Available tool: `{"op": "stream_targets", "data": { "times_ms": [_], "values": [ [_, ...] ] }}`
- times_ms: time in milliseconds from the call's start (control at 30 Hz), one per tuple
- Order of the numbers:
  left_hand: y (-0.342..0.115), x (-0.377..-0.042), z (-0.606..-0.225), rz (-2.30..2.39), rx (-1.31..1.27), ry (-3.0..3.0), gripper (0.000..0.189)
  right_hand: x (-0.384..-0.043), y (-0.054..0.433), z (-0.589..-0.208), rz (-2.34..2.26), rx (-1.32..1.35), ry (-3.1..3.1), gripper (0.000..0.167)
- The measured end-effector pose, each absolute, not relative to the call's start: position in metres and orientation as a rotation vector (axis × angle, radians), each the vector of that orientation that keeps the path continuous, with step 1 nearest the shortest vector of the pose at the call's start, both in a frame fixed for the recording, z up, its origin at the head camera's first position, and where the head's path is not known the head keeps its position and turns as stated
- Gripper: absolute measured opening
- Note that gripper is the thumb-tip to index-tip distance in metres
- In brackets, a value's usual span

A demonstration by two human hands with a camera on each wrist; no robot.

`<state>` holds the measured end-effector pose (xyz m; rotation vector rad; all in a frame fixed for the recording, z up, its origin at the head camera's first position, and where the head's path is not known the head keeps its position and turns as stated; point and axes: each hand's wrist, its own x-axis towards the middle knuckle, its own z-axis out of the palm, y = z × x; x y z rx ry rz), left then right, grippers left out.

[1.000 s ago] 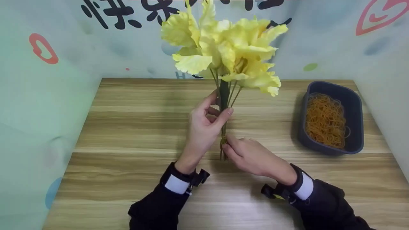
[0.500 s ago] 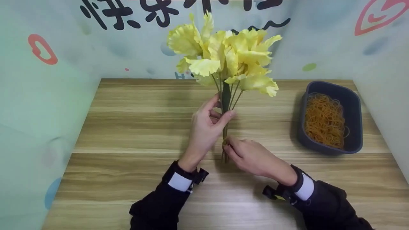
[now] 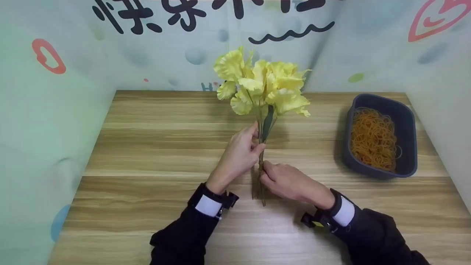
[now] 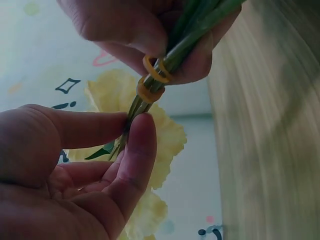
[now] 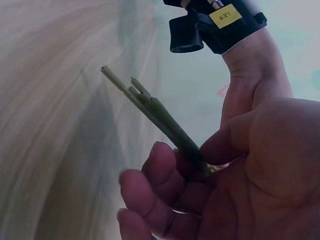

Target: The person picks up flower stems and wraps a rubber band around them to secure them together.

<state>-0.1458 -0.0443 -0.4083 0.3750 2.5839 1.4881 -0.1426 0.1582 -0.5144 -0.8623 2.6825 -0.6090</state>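
Observation:
A bunch of yellow ruffled flowers [image 3: 266, 84], with a dark green leaf [image 3: 268, 121], stands over the middle of the table. My left hand [image 3: 239, 151] pinches the stems below the leaf between thumb and fingers. Lower down, my right hand [image 3: 290, 182] grips the same stems. An orange rubber band [image 4: 150, 94] is looped around them between the two hands in the left wrist view, one loop of it beside the right fingertips. Uneven cut stem ends [image 5: 150, 107] stick out past my right hand in the right wrist view.
A dark blue plastic container [image 3: 406, 147] holding many orange rubber bands [image 3: 373, 140] stands at the right of the wooden table [image 3: 154, 154]. A printed cloth backdrop [image 3: 154, 59] rises behind the table and along its sides.
The bunch has come down in the head view, its blossoms looking lower and smaller and its stem ends nearer to me. My left hand has shifted down slightly; both hands still hold the stems.

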Motion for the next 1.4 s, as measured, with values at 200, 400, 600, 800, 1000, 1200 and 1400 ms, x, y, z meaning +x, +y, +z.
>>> {"op": "stream_targets", "data": {
  "times_ms": [200,400,600,800,1000,1200,1400],
  "values": [
    [-0.045,-0.154,-0.418,1.400,0.298,2.564,0.071,-0.148,0.157,-0.520,-0.541,-0.822,2.588,0.026],
    [-0.045,-0.170,-0.452,1.383,0.256,2.534,0.076,-0.149,0.155,-0.512,-0.560,-0.757,2.511,0.030],
    [-0.046,-0.180,-0.478,1.348,0.251,2.566,0.053,-0.149,0.151,-0.512,-0.538,-0.751,2.500,0.031],
    [-0.047,-0.183,-0.481,1.336,0.184,2.514,0.052,-0.147,0.148,-0.514,-0.521,-0.778,2.545,0.032],
    [-0.049,-0.197,-0.512,1.294,0.199,2.537,0.052,-0.145,0.147,-0.516,-0.486,-0.870,2.597,0.032],
    [-0.051,-0.205,-0.526,1.368,0.139,2.467,0.061,-0.144,0.144,-0.513,-0.491,-0.823,2.602,0.034],
    [-0.054,-0.203,-0.524,1.390,0.118,2.451,0.027,-0.143,0.144,-0.512,-0.538,-0.819,2.578,0.043]
  ]
}}
